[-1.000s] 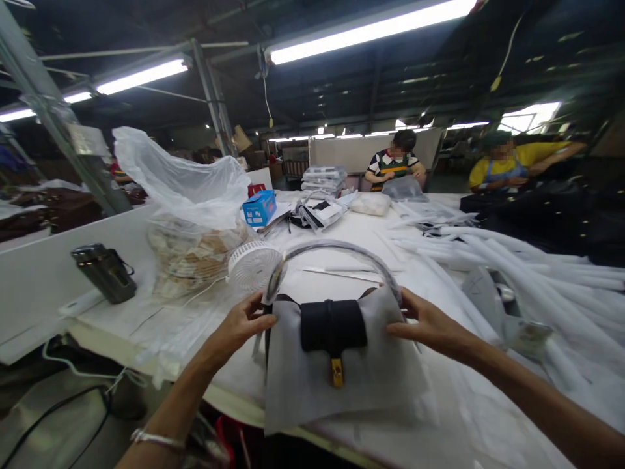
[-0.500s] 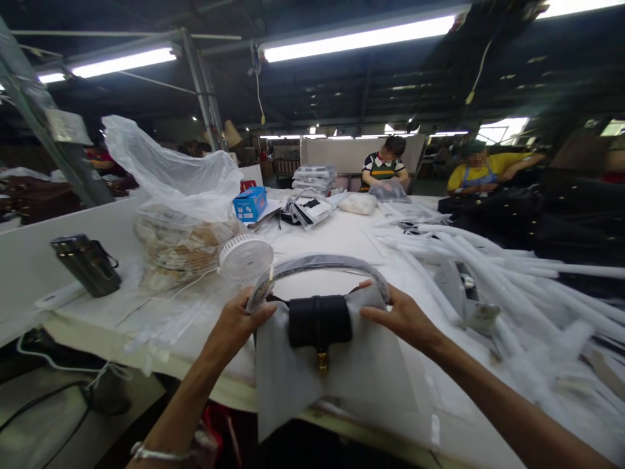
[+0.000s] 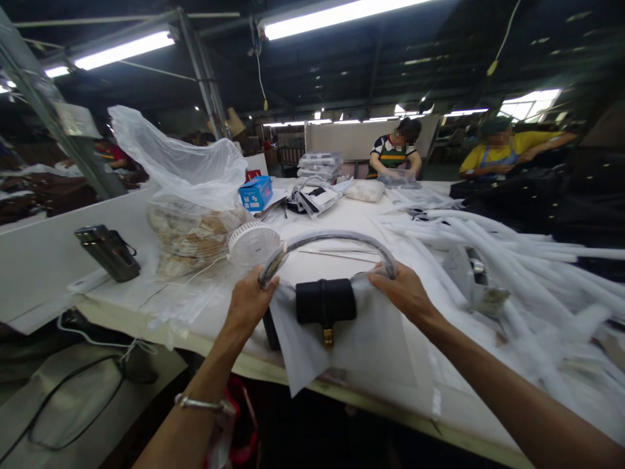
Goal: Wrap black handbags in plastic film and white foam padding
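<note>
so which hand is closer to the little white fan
The left hand, gripping the wrapped handle beside the fan; the right hand holds the other end.

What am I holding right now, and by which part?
A handbag wrapped in white cloth: your left hand grips the left end of its curved handle, your right hand the right end.

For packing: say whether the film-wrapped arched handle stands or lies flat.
Stands: handle arches over the black flap, left hand and right hand gripping its ends.

Head view: forward-down, close above left hand (image 3: 249,296), right hand (image 3: 403,293), table (image 3: 351,212); periphery likely warped.
</note>
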A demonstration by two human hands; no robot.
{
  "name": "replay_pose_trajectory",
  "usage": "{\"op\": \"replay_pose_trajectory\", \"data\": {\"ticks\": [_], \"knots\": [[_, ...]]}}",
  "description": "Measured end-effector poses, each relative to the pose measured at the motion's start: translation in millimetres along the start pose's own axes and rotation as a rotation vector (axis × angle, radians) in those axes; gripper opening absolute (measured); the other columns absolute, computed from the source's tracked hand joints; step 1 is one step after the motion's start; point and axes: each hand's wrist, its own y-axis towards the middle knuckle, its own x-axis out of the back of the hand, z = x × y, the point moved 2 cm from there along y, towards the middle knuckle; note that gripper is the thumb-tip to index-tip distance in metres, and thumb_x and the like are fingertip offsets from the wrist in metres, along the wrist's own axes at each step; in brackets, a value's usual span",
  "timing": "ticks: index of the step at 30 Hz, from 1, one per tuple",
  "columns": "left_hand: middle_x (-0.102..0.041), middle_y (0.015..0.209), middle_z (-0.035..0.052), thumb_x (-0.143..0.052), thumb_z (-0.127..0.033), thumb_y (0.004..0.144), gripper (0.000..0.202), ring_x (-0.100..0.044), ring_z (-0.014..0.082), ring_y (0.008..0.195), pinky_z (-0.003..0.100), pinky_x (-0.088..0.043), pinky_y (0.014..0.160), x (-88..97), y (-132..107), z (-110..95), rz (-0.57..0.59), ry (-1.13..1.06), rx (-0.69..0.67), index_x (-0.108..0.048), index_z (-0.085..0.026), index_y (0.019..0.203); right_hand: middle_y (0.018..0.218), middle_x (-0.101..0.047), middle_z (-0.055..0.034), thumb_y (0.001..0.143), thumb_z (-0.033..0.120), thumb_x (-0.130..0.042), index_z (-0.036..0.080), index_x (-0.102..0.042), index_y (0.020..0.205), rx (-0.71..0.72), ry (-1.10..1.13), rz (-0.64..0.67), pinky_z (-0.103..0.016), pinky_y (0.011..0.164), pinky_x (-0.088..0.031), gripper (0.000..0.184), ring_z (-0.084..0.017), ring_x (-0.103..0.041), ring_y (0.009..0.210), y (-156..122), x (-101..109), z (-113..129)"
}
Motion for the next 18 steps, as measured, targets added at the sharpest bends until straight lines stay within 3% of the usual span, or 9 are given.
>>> {"op": "replay_pose_trajectory", "data": {"ticks": [4,10,14,18], "knots": [[-0.06,0.072,0.0008,-0.051,-0.04,0.083,0.018,-0.06,0.0223,0.073,0.03,-0.042,0.067,-2.8,2.4,-0.8,0.009,-0.011,-0.024,-0.054,-0.022,0.081,0.063,-0.056,0.0035,0.068,0.034,-0.059,0.021,-0.06,0.074,0.046,-0.035,-0.059,-0.027,0.059,-0.039,0.014,-0.016,-0.051,0.062,-3.5,-1.1,4.1],[-0.057,0.07,0.0004,-0.052,-0.041,0.084,0.019,-0.059,0.0229,0.072,0.03,-0.041,0.066,-8.9,-1.7,-0.4,-0.078,-0.025,0.005,-0.053,-0.022,0.086,0.066,-0.055,0.004,0.069,0.036,-0.062,0.02,-0.061,0.084,0.052,0.057,-0.087,-0.027,0.059,-0.038,0.022,-0.015,-0.049,0.062,-0.5,-3.9,-5.0],[-0.056,0.069,0.0,-0.056,-0.04,0.081,0.019,-0.056,0.0214,0.071,0.03,-0.041,0.068,-10.7,1.5,2.7,-0.085,-0.146,0.041,-0.054,-0.021,0.08,0.067,-0.053,0.004,0.075,0.043,-0.061,0.02,-0.063,0.091,-0.003,0.159,-0.073,-0.026,0.057,-0.037,0.029,-0.014,-0.045,0.06,1.4,-9.2,-13.9],[-0.057,0.072,0.0004,-0.057,-0.041,0.081,0.022,-0.056,0.0205,0.073,0.031,-0.043,0.071,-12.4,5.9,4.1,-0.085,-0.229,0.081,-0.056,-0.019,0.085,0.069,-0.056,0.0012,0.081,0.057,-0.056,0.018,-0.064,0.087,0.002,0.178,0.0,-0.027,0.059,-0.039,0.04,-0.016,-0.049,0.066,0.8,-9.9,-20.7]]}}
